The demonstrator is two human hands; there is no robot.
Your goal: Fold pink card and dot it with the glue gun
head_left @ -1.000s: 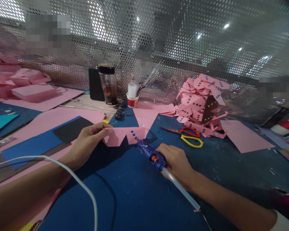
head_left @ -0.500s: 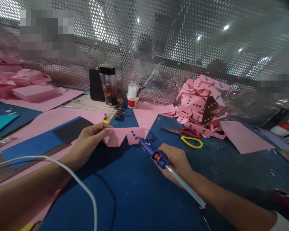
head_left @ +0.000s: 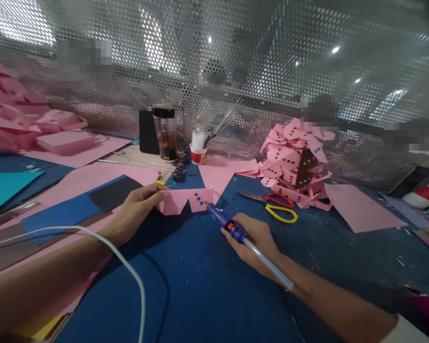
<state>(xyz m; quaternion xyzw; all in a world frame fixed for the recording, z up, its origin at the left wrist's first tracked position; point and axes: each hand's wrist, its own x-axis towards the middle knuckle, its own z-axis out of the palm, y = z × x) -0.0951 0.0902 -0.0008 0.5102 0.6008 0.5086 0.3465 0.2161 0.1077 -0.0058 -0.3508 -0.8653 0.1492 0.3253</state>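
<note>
My left hand (head_left: 137,207) pinches the left end of a notched pink paper piece (head_left: 175,201), held up above the blue tabletop (head_left: 186,281). Small dark blue squares (head_left: 199,199) mark the piece's right part. In my right hand (head_left: 255,238) is a blue hot glue gun (head_left: 223,218), a long translucent glue stick (head_left: 268,264) poking out of its back. The gun's nozzle (head_left: 208,205) is at the right edge of the paper; whether it touches cannot be made out. Scissors (head_left: 280,207) with one red and one yellow handle lie beyond my right hand.
Pink dotted paper pieces (head_left: 289,162) are heaped at the back right. A lidded drink jar (head_left: 165,136) and a paper cup (head_left: 198,153) holding thin sticks stand before the perforated metal screen (head_left: 250,62). A white cable (head_left: 128,271) arcs over my left forearm.
The view has shifted slightly, so the objects sit a little differently in it. Both hands keep their holds, with the nozzle still at the paper's right part.
</note>
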